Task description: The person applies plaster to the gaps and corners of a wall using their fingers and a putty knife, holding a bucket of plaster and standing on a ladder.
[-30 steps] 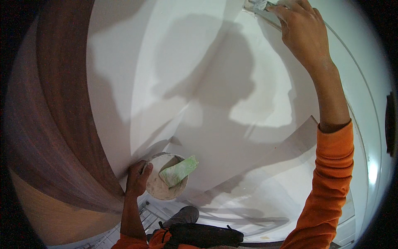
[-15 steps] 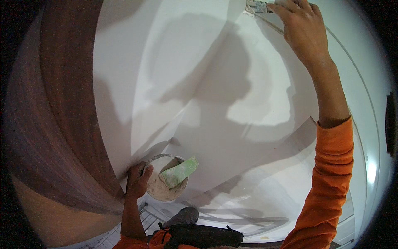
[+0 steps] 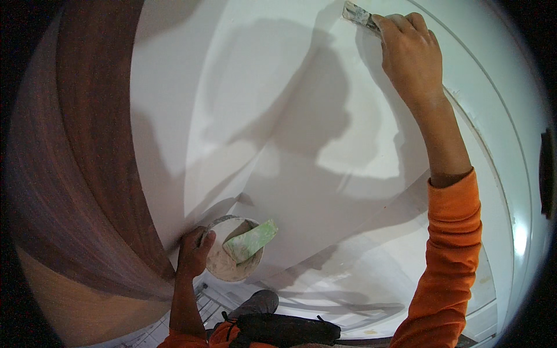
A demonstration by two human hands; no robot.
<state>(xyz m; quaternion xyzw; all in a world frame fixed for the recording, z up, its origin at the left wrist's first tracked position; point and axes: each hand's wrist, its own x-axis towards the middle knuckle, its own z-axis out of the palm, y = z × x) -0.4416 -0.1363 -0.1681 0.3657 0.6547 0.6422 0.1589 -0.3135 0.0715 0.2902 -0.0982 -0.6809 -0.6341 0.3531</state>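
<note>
My right hand [image 3: 413, 58] is raised at the upper right, closed round the handle of a putty knife [image 3: 359, 15]. The knife's blade is smeared with pale filler and points up and left against the white wall [image 3: 278, 180]; whether it touches the wall I cannot tell. Low and left of centre, my left hand [image 3: 194, 250] grips the rim of a round tub [image 3: 217, 264] coated with whitish filler. A green, filler-smeared flat piece [image 3: 252, 242] rests in the tub and sticks out over its right rim.
Dark brown wood-look panels [image 3: 96, 151] curve along the left side. A black pouch [image 3: 287, 330] shows at my waist, beside my knee [image 3: 261, 303]. A dark object [image 3: 546, 174] sits at the far right edge. Shadows of my head and arm fall across the wall.
My right hand has come down and a little left with the putty knife, whose blade is now tilted and shows less filler. My left hand and the tub have stayed put.
</note>
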